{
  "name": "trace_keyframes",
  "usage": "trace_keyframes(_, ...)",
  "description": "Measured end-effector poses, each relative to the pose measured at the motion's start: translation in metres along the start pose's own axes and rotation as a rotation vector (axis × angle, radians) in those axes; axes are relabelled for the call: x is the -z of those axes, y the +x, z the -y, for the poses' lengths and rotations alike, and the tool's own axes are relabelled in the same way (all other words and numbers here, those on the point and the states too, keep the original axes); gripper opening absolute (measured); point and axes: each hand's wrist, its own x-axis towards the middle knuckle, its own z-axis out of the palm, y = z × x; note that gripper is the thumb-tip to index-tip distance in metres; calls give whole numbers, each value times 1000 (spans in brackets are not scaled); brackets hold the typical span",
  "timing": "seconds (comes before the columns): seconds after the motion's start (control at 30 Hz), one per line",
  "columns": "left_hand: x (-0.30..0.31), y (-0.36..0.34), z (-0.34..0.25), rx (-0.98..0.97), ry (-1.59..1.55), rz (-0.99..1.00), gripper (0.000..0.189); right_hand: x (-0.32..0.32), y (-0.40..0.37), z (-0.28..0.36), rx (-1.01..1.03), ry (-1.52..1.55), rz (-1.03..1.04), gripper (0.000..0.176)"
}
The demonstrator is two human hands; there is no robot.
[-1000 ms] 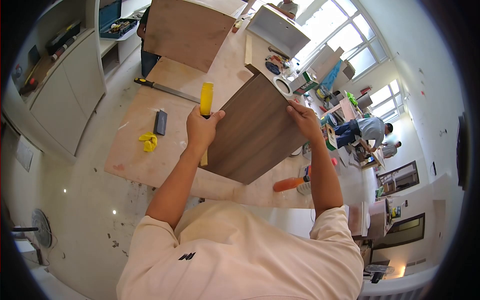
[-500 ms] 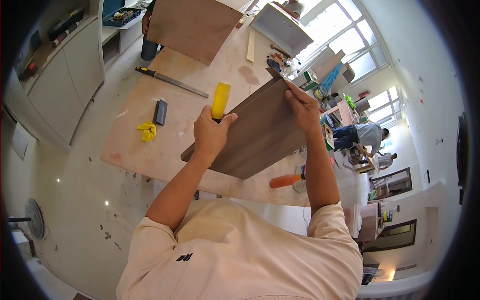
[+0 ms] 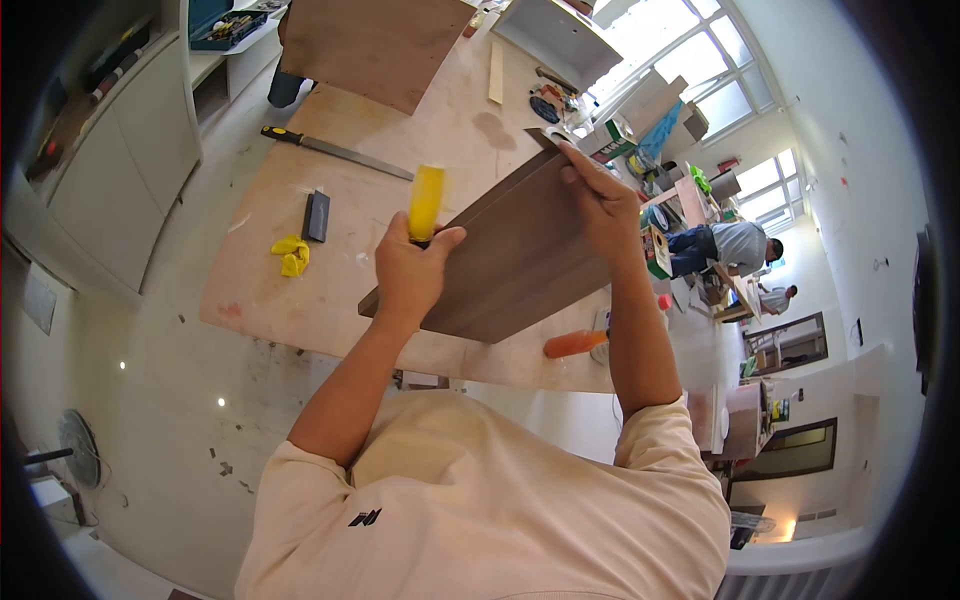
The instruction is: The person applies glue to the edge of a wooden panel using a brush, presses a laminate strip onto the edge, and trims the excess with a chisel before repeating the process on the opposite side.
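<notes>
My left hand (image 3: 408,270) is closed around a tool with a thick yellow handle (image 3: 427,205). The handle points up and away from me, and the tool's lower part is hidden by the fist. This hand sits at the near left edge of a brown wood-grain board (image 3: 520,265), which is tilted above the table. My right hand (image 3: 605,210) grips the board's far right edge, thumb on the face. A thin brown strip (image 3: 545,138) sticks out past the far corner, beside the right fingertips.
On the wooden worktable (image 3: 250,270) lie a long file (image 3: 345,153), a dark grey block (image 3: 316,217), a yellow cloth (image 3: 291,256) and an orange bottle (image 3: 575,344). A large brown panel (image 3: 375,50) stands at the back. A person (image 3: 735,245) works at the right.
My left hand and the yellow-handled tool have shifted slightly left along the board's edge. The right hand keeps its hold on the board. The whole view has moved a little.
</notes>
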Motion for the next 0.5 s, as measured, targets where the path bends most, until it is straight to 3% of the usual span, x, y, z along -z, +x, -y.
trace_keyframes(0.37, 58, 18, 51, 82, -96, -12, 25, -28, -38, 14, 115, -179, 209, 48)
trace_keyframes(0.47, 81, 17, 36, 161, 1, -21, 29, -48, -48, 21, 245, -386, 245, 51)
trace_keyframes(0.5, 92, 18, 32, 75, 87, -88, 31, -49, -49, 22, 243, -387, 244, 53)
